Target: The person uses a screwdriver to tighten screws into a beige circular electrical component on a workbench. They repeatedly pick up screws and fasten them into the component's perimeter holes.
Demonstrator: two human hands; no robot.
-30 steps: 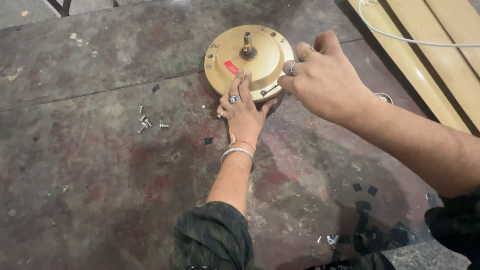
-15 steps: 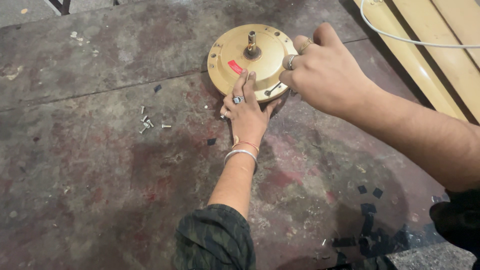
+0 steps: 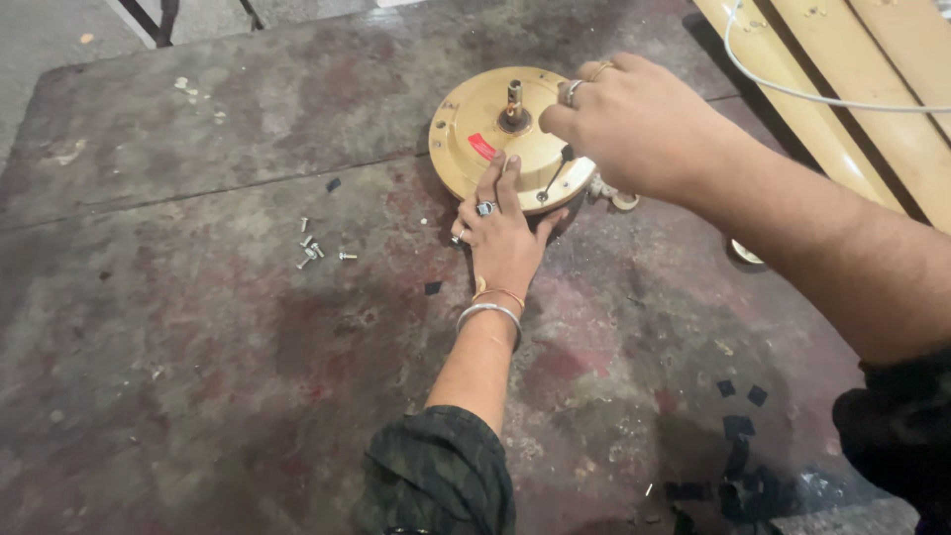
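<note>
Stained worktop [image 3: 248,327], right hand [image 3: 644,129] hiding screwdriver [image 3: 555,176] handle, motor housing [image 3: 475,134] partly covered

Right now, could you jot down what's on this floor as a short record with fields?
Surface: worn, stained dark floor
Main thing: round cream-yellow motor housing with a central shaft and a red sticker
Left hand: left hand flat on the housing's near edge, rings and bangles on
Right hand: right hand above the housing, gripping a thin dark tool whose tip meets the housing
Loose parts: small screws lying left of the housing
Background: wooden planks and a white cable at upper right
</note>
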